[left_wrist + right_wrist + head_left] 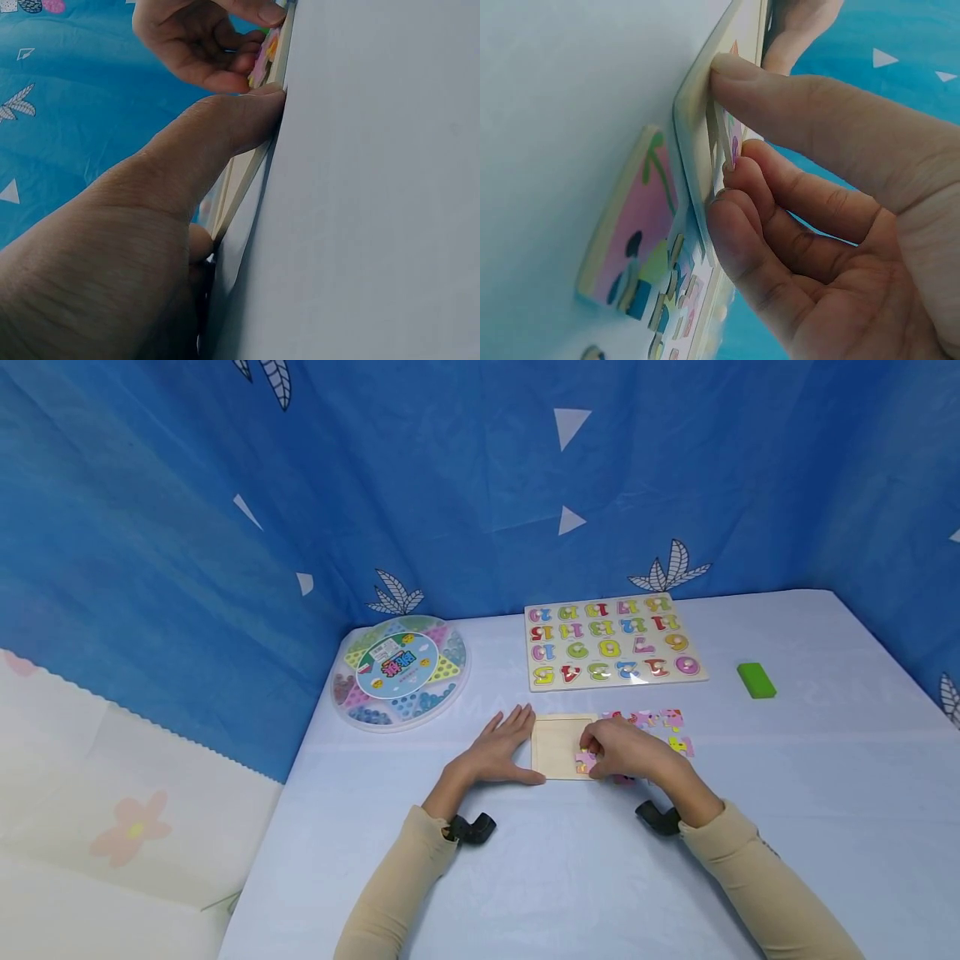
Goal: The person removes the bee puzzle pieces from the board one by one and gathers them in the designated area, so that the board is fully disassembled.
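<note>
A shallow wooden puzzle tray (pixel 556 747) lies flat on the table, its bare base showing. My left hand (pixel 501 750) steadies it, fingers stretched out along the left side and the thumb on the near edge. In my right hand (pixel 626 748) a pink puzzle piece (pixel 585 763) is pinched between thumb and fingers, over the tray's near right part. The right wrist view shows this piece (pixel 731 131) tilted against the tray's rim (pixel 697 127). Several loose puzzle pieces (pixel 671 718) lie right of the tray, some partly hidden by my right hand.
Behind the tray stands a board of colourful numbers (pixel 617 642) flat on the table. A round Chinese checkers box (pixel 401 673) is at the back left. A green block (pixel 757 680) lies to the right. Blue curtain (pixel 480 485) closes off the back.
</note>
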Available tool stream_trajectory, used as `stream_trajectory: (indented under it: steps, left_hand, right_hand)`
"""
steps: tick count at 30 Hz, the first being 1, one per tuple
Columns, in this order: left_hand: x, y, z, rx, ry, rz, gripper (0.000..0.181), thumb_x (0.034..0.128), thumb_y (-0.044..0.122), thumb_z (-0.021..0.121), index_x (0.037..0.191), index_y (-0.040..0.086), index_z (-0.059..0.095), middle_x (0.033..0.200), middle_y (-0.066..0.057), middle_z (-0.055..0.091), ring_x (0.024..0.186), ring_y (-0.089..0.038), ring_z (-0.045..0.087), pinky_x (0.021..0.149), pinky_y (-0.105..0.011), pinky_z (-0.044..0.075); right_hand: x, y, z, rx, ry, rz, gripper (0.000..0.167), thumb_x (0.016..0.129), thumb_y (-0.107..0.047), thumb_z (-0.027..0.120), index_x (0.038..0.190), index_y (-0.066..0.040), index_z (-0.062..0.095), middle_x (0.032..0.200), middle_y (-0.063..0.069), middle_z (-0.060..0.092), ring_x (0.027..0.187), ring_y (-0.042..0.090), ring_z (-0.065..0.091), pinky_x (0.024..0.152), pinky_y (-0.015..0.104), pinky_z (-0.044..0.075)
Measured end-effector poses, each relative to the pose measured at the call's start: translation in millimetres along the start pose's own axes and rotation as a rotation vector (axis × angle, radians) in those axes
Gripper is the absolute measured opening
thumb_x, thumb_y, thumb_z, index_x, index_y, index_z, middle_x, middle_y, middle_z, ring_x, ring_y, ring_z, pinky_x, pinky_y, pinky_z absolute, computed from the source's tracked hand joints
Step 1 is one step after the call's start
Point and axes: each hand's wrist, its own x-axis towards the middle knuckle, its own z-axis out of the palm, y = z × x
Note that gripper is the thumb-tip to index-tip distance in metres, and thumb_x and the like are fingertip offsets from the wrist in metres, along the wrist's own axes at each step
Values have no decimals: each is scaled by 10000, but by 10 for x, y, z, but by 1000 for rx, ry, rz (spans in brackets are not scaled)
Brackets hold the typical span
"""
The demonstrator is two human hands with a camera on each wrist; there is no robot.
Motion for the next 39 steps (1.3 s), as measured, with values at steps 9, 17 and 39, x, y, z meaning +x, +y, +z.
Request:
stream_trajectory:
  steps: [9,17,39]
  left_hand:
    - [4,-7,0,5,4,2,1132,777,639,686,1573,124,67,1657,15,-7,1531,-122,-59,1258,-376,-41]
    - [9,-6,6,16,4,-4,1140,776,651,677,1574,126,55,1658,16,-11,1531,-120,-59,1258,-377,-40]
    - [-1,-3,-1,-6,-1,-2,1140,771,631,690,1572,106,72,1658,2,7,1534,-131,-43,1258,-383,-39]
  right_hand:
    - [5,32,1,36,-1,-4,387,710,-132,860,1042,-41,683,867,14,612,767,150,516,700,268,490]
    - [11,45,-20,39,12,-4,386,719,-160,861,1051,-50,698,870,6,630,772,148,530,727,278,514]
    - [-229,332,-215,47,90,-28,393,738,-168,840,1073,-18,699,838,12,622,775,155,527,686,265,493]
